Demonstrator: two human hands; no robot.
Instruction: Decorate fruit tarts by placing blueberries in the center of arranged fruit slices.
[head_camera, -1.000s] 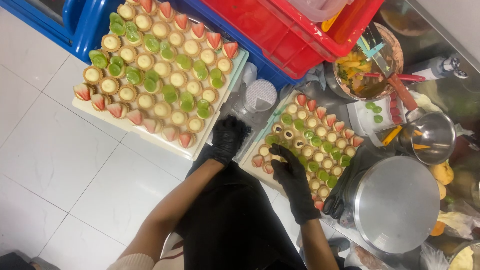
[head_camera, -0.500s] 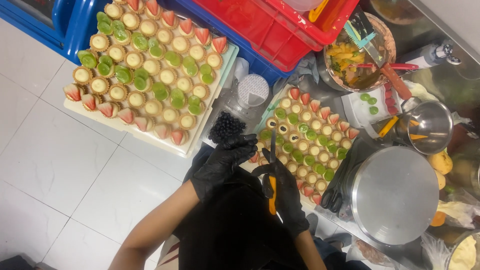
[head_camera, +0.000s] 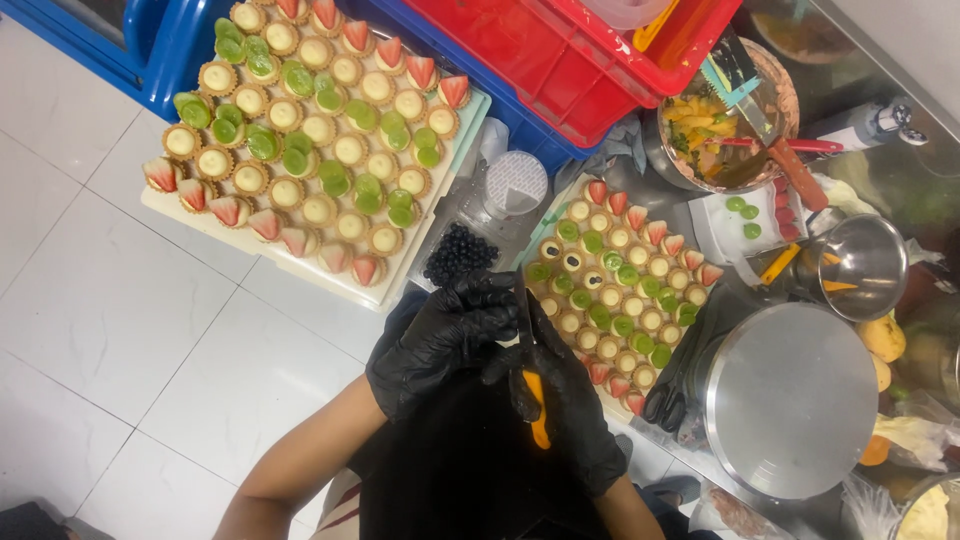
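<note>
Two gloved hands now meet below the blueberry tub (head_camera: 459, 254): the right hand (head_camera: 565, 400) has taken up an orange-handled knife (head_camera: 533, 385), while the left hand (head_camera: 440, 340) curls, seemingly pinching something small.

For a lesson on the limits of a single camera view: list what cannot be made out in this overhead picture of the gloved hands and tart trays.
Head view only:
- What the left hand pinches: hidden by its curled fingers.
- The blade of the orange-handled knife in the right hand: covered by both gloves.
- Red crate contents: cut off by the top edge.
- Contents under the round metal lid: covered.
- The far tray: its upper end runs out of frame.
</note>
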